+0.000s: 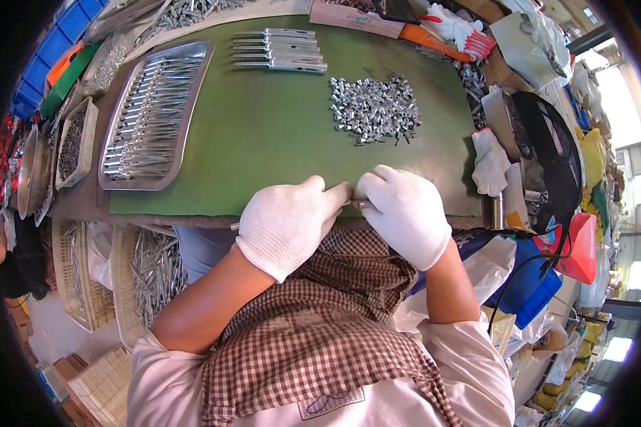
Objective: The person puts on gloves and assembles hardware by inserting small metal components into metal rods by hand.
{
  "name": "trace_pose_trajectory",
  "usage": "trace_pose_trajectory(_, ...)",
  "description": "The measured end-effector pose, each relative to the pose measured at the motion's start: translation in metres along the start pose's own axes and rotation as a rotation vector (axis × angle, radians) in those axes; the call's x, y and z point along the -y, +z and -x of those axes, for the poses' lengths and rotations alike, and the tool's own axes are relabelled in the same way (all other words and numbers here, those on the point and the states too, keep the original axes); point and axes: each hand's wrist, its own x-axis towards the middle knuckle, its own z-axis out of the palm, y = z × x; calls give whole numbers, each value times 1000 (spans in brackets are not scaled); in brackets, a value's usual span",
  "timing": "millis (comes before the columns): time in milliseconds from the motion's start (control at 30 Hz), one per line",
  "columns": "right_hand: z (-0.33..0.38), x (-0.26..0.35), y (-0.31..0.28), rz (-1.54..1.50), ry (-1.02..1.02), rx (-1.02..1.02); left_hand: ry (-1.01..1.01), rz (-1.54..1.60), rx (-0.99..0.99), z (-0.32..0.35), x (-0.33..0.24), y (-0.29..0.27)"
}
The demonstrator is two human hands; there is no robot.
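Metal rod (361,204) lies between our hands, just over the near edge of the tabletop (263,153). Our left hand (288,222) is closed round it, and our right hand (404,210) pinches its end; the fingers hide most of it. Beyond, we have a heap of small metal parts (374,108), and to its left a row of metal tools (281,51). Further left stands a tray (194,114) of similar slender pieces (149,114); at the right edge lies a white glove (490,162).
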Motion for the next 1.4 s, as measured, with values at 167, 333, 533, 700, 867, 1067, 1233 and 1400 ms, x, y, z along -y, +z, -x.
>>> trace_pose_trajectory(167, -7, -14, -2, -36, 7, 117, 18, -131, 49, 1, -2, -1)
trace_pose_trajectory(333, -6, -16, -9, -539, 33, -118, 35, -182, 41, -4, 0, 0)
trace_pose_trajectory(533, -24, 2, 31, -1944, 189, -561, 79, -188, 73, -9, -5, -7)
trace_pose_trajectory(700, -25, -1, 49, -2055, 110, -539, 49, -215, 122, -10, -7, -8)
trace_pose_trajectory(867, -21, 6, 54, -1680, 109, -585, 93, -222, 115, -12, -7, -9)
trace_pose_trajectory(1067, -18, 4, 58, -1482, 179, -726, 187, -496, 174, -33, -21, -4)
trace_pose_trajectory(1233, -19, -6, 57, -2072, 130, -649, 115, -258, 64, -16, -1, -3)
trace_pose_trajectory(1400, -14, -17, 49, -2054, 189, -617, -248, -129, -304, 81, 48, -43)
